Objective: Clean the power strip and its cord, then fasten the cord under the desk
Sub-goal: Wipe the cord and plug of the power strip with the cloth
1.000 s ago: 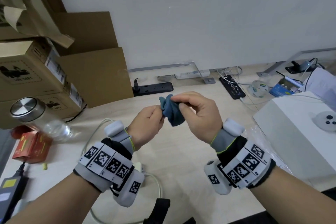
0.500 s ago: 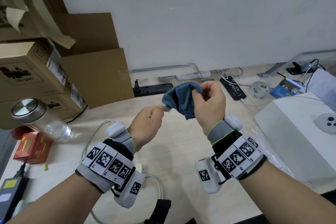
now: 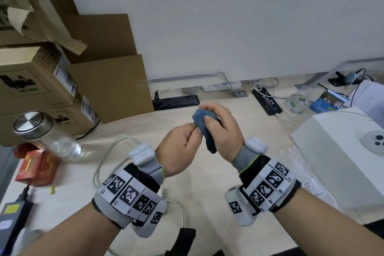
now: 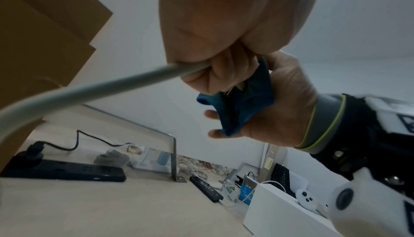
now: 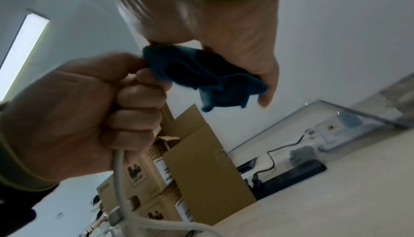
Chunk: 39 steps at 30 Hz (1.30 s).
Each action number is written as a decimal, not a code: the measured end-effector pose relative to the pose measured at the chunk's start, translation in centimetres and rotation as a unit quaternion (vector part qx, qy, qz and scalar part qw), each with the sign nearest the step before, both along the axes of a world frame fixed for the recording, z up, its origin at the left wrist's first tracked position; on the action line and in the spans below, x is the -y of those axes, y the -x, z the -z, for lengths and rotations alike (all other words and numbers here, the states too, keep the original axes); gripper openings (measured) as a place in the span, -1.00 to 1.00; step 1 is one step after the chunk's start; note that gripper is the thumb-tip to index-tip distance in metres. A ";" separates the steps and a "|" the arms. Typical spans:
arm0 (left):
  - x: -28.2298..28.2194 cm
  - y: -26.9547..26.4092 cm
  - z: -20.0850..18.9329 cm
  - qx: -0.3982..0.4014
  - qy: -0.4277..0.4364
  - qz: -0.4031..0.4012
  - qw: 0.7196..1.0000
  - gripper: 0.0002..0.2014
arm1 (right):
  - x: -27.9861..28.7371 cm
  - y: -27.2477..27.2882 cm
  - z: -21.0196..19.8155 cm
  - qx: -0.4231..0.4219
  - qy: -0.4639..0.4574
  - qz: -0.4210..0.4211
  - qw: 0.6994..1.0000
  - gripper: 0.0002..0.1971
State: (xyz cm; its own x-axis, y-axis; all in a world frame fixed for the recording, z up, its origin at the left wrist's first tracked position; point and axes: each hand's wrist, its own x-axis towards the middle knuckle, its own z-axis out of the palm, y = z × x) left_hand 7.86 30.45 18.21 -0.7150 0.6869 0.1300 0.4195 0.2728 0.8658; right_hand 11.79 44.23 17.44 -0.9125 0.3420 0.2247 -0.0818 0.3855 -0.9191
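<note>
Both hands are raised over the pale desk (image 3: 207,203) in the head view. My left hand (image 3: 187,141) grips the end of a grey-white cord (image 4: 89,90), which runs out of the fist and loops down onto the desk (image 3: 108,151). My right hand (image 3: 220,127) grips a bunched blue cloth (image 3: 204,129) and presses it against the left fingers. In the right wrist view the cloth (image 5: 201,74) meets the top of the left fist (image 5: 125,102), and the cord (image 5: 118,178) hangs below. The cord's tip is hidden inside the cloth.
Cardboard boxes (image 3: 41,81) stack at the left behind a steel-lidded glass jar (image 3: 47,135) and a red carton (image 3: 37,168). A black power strip (image 3: 176,102) and a phone (image 3: 267,103) lie at the back. A white box (image 3: 342,151) stands on the right.
The right hand lifted the cloth up and rightward off the cord end half a second ago. It has since come back down, bunched tight against the left fingers. The left hand stayed put.
</note>
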 end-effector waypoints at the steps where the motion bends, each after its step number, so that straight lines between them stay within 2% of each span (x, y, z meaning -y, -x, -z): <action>1: 0.0 0.0 0.0 -0.014 0.000 -0.005 1.000 -0.61 | 0.3 0.1 0.1 0.020 0.034 -0.010 0.999 -0.77; 4: -0.1 0.2 0.2 -0.033 -0.001 -0.010 0.999 -0.65 | 1.1 0.1 0.1 0.024 0.098 -0.019 0.995 -0.79; 7: -0.2 0.3 0.1 -0.036 0.001 -0.013 0.999 -0.73 | 1.4 0.1 0.2 0.015 0.123 -0.024 0.992 -0.76; 9: -0.3 0.2 0.1 -0.054 -0.010 -0.010 0.998 -0.73 | 1.3 0.6 0.0 0.023 0.124 -0.026 0.992 -0.70; 12: -0.6 0.0 0.6 -0.082 -0.006 -0.009 0.997 -0.65 | 1.1 1.1 -0.4 0.054 0.158 0.022 0.986 -0.72; 14: -0.7 -0.1 0.6 -0.108 -0.004 -0.015 0.994 -0.63 | 1.3 1.4 -1.2 0.101 0.270 0.040 0.957 -0.71; 16: -0.7 -0.2 0.4 -0.128 -0.002 -0.008 0.992 -0.64 | 1.2 1.4 -1.9 0.156 0.390 0.051 0.906 -0.74; 18: -0.6 -0.1 0.4 -0.124 0.006 -0.009 0.992 -0.65 | 0.8 1.3 -2.3 0.183 0.464 0.037 0.866 -0.75; 19: -0.5 0.2 0.5 -0.108 0.011 -0.016 0.994 -0.64 | 0.7 1.2 -2.5 0.180 0.483 0.012 0.857 -0.74; 21: -0.5 1.0 0.9 -0.073 0.011 -0.034 0.997 -0.59 | 0.8 1.0 -2.6 0.150 0.462 -0.026 0.873 -0.76; 23: -0.6 1.5 0.9 -0.057 0.006 -0.048 0.997 -0.54 | 1.4 0.7 -2.3 0.128 0.335 -0.019 0.933 -0.80; 25: -0.8 1.3 0.7 -0.063 0.012 -0.050 0.997 -0.56 | 1.8 0.6 -1.3 0.105 0.209 0.006 0.972 -0.70; 27: -0.9 0.8 0.5 -0.076 0.029 -0.051 0.995 -0.65 | 2.1 0.8 -1.0 0.091 0.167 0.019 0.982 -0.55; 28: -1.0 0.5 0.5 -0.086 0.035 -0.048 0.995 -0.69 | 2.1 1.0 -0.7 0.084 0.162 0.033 0.983 -0.53; 31: -1.1 -0.1 0.6 -0.127 0.052 -0.041 0.990 -0.69 | 1.8 1.9 -0.5 0.095 0.184 0.070 0.976 -0.63; 34: -1.1 -0.2 0.9 -0.189 0.071 -0.040 0.979 -0.59 | 1.5 2.0 -1.1 0.150 0.308 0.090 0.935 -0.78; 37: -1.0 0.0 1.0 -0.220 0.099 -0.044 0.969 -0.64 | 0.6 1.6 -1.8 0.171 0.431 0.070 0.883 -0.73; 39: -0.8 0.4 1.1 -0.229 0.126 -0.056 0.964 -0.68 | 0.4 1.4 -2.1 0.158 0.463 0.025 0.872 -0.65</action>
State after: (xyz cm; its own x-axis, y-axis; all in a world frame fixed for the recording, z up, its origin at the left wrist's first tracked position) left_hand 7.51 31.30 17.15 -0.6939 0.6598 0.2885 0.6975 0.5163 0.4969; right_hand 10.40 43.85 19.56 -0.8575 0.2845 -0.4287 0.2274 -0.5378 -0.8118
